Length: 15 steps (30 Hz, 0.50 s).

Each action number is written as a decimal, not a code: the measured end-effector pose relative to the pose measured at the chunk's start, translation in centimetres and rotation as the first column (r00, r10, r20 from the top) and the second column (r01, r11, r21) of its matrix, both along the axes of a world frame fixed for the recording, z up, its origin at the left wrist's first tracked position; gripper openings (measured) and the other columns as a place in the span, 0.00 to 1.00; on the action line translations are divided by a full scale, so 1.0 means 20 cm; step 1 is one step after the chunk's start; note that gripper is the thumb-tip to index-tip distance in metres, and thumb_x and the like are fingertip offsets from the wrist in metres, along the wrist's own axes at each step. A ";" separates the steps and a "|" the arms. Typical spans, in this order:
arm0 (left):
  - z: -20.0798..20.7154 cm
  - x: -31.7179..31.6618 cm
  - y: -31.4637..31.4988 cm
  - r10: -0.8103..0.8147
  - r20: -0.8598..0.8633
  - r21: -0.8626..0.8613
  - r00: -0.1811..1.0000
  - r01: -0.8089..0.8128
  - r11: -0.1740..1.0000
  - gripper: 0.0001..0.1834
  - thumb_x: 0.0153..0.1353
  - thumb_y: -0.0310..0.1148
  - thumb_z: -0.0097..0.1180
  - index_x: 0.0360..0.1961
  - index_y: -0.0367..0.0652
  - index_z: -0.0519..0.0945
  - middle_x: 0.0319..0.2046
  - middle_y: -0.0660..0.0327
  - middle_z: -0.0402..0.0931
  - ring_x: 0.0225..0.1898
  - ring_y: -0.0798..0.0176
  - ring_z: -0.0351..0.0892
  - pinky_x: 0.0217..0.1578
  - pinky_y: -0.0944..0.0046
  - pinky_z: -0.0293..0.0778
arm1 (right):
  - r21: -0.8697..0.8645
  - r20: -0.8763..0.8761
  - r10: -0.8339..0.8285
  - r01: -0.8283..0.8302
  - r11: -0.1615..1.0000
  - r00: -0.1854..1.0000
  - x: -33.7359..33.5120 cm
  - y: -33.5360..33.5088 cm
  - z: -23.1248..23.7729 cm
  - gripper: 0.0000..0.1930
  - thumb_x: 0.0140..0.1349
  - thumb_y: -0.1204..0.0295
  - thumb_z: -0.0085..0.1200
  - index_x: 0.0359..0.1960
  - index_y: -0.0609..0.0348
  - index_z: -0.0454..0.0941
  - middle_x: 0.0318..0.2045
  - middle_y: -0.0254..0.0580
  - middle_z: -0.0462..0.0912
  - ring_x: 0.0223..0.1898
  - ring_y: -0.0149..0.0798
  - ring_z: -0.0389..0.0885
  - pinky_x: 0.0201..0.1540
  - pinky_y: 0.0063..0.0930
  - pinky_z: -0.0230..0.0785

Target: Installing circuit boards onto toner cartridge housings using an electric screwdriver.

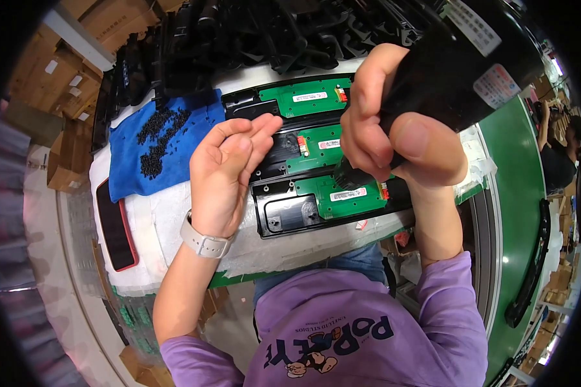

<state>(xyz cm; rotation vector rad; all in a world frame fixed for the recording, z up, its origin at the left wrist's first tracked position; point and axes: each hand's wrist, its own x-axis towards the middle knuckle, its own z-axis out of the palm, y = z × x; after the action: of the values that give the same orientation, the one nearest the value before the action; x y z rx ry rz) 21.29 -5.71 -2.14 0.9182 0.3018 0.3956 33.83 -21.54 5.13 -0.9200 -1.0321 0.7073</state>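
My right hand (394,126) is wrapped round a large black electric screwdriver (445,71) with stickers on its body. The lower end of the screwdriver points down over the nearest of three black plastic panels (290,213). Green circuit boards (313,97) with white labels and small red-and-white connectors lie in these panels. My left hand (229,164) hovers palm up over the left part of the panels, its fingers loosely bent and the thumb across the palm. I see nothing in it, though small screws could be hidden there. A pale watch sits on that wrist.
Small black screws (155,151) lie in a pile on a blue cloth (126,155) at the left. A phone (115,226) with a red edge rests near the table's left edge. Black plastic parts (239,39) are heaped at the back. To the right runs a green surface (519,213); cartons (51,71) stand far left.
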 end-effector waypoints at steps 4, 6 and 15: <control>-0.01 0.00 0.01 -0.077 -0.093 0.051 0.993 0.082 0.995 0.12 0.66 0.31 0.41 0.42 0.30 0.68 0.44 0.46 0.73 0.41 0.60 0.78 0.40 0.72 0.75 | -0.017 0.021 -0.025 0.025 1.000 0.999 -0.01 -0.02 0.00 0.20 0.50 0.62 0.59 0.32 0.65 0.63 0.13 0.36 0.65 0.09 0.28 0.62 0.10 0.18 0.54; -0.01 0.00 0.01 -0.082 -0.065 0.016 0.995 0.083 0.996 0.12 0.66 0.31 0.40 0.41 0.30 0.69 0.43 0.48 0.74 0.39 0.62 0.78 0.39 0.72 0.73 | -0.033 0.003 -0.010 0.010 0.999 1.000 0.00 -0.02 0.01 0.20 0.49 0.63 0.59 0.32 0.65 0.63 0.13 0.36 0.65 0.09 0.28 0.63 0.10 0.18 0.55; 0.01 0.00 -0.02 -0.112 -0.087 0.114 0.990 0.122 0.986 0.08 0.64 0.27 0.40 0.40 0.33 0.69 0.40 0.45 0.75 0.43 0.55 0.78 0.43 0.67 0.75 | 0.004 0.080 -0.128 0.128 0.992 0.989 -0.04 0.04 0.00 0.17 0.46 0.67 0.57 0.28 0.64 0.62 0.11 0.34 0.63 0.08 0.24 0.59 0.09 0.16 0.53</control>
<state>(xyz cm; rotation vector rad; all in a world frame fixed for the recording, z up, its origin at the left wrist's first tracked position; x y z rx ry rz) 21.26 -6.06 -2.02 1.0651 0.2988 0.2706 33.09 -20.65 5.18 -1.0131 -1.0329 0.5675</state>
